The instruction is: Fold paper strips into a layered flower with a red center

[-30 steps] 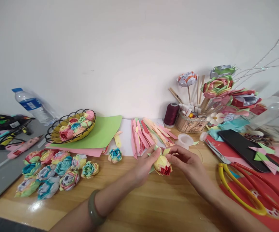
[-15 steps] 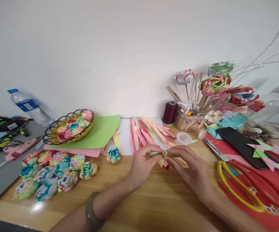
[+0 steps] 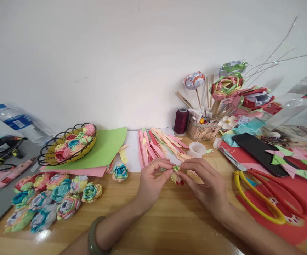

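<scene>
Between my two hands is a small bundle of folded paper point(image 3: 176, 169), green on top with cream and red paper hanging below. My left hand point(image 3: 154, 180) pinches its left side between thumb and fingers. From the right, the thumb and fingers of my right hand point(image 3: 206, 184) grip it too. Part of the bundle is hidden behind my fingertips. Just beyond my hands lie folded paper strips point(image 3: 153, 147) in pink, red and peach on a white sheet point(image 3: 133, 148). A roll of clear tape point(image 3: 197, 149) sits close to my right fingers.
Several paper flowers point(image 3: 63, 189) lie at left, near a yellow basket point(image 3: 86, 150) of more flowers. At right are scissors point(image 3: 259, 212) with red and yellow handles and a black phone point(image 3: 259, 154). Maroon thread point(image 3: 181, 121) and a decorated pot point(image 3: 203, 130) stand against the wall.
The view has shifted slightly, so most things sit a little further left. Both hands keep hold of the paper bundle, whose green top now shows more, fanned in pleats.
</scene>
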The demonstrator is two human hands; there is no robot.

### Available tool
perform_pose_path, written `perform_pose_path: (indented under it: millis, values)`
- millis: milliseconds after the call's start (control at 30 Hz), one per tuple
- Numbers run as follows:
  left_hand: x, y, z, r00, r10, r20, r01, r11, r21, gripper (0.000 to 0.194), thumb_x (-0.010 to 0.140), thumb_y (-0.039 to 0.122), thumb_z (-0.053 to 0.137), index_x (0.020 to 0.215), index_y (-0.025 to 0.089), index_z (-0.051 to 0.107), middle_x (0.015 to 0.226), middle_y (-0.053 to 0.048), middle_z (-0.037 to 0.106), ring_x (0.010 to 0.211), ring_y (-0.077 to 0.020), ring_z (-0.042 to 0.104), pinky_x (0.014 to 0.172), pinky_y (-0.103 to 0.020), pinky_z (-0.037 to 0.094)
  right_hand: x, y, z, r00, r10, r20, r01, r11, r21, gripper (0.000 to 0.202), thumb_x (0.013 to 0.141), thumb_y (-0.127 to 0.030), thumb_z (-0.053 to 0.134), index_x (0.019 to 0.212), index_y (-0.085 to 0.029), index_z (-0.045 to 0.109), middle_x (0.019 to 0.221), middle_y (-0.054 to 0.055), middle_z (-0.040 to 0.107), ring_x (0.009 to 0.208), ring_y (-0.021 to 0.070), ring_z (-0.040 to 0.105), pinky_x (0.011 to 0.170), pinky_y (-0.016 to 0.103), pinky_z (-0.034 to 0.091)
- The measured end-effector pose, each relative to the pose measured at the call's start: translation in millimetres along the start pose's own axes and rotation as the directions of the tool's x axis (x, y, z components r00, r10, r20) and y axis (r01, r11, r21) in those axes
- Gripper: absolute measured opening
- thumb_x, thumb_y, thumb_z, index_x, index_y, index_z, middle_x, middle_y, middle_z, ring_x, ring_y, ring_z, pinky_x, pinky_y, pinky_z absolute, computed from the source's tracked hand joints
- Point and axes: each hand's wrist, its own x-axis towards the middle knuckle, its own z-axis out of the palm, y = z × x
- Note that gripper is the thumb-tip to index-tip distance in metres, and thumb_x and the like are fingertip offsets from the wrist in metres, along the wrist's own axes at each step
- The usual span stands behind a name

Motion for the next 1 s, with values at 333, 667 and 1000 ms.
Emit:
perform_pose_path:
  millis: [333, 667, 1000]
  values:
    - [8, 8, -13.1, 0.956, -0.084, 0.279, 0.087, 0.996, 0.003, 0.008, 0.071, 0.02, 0.061, 0.075, 0.015, 0.055, 0.076, -0.002, 0.055, 0.075, -0.0122, 0.053, 0.07, -0.024, 0.043, 4, 2, -5, 0.946, 0.159, 0.284, -0.241, 0.928, 0.284, 0.011, 0.08, -0.021, 0.056, 0.071, -0.02, 0.051, 0.072, 0.001, 0.054, 0.069, 0.0141, 0.052, 0.062, 0.026, 0.043]
    - [14, 7, -16.2, 0.862, -0.347, 0.369, 0.404, 0.91, -0.09, 0.02, 0.06, 0.022, 0.069, 0.065, 0.013, 0.052, 0.065, 0.003, 0.05, 0.061, -0.0067, 0.044, 0.056, -0.019, 0.034, 10, 4, -1, 0.756, 0.38, 0.533, -0.623, 0.667, 0.408, 0.027, 0.075, -0.04, 0.06, 0.066, -0.019, 0.046, 0.064, -0.003, 0.044, 0.061, 0.0108, 0.041, 0.055, 0.023, 0.034]
    - [16, 5, -18.1, 0.772, -0.522, 0.363, 0.593, 0.797, -0.114, 0.02, 0.056, 0.02, 0.07, 0.069, 0.012, 0.058, 0.062, 0.002, 0.055, 0.054, -0.0063, 0.05, 0.052, -0.019, 0.038, 7, 19, 1, 0.581, 0.369, 0.725, -0.777, 0.519, 0.358, 0.021, 0.075, -0.036, 0.059, 0.075, -0.016, 0.056, 0.071, -0.001, 0.054, 0.065, 0.0112, 0.05, 0.061, 0.025, 0.039]
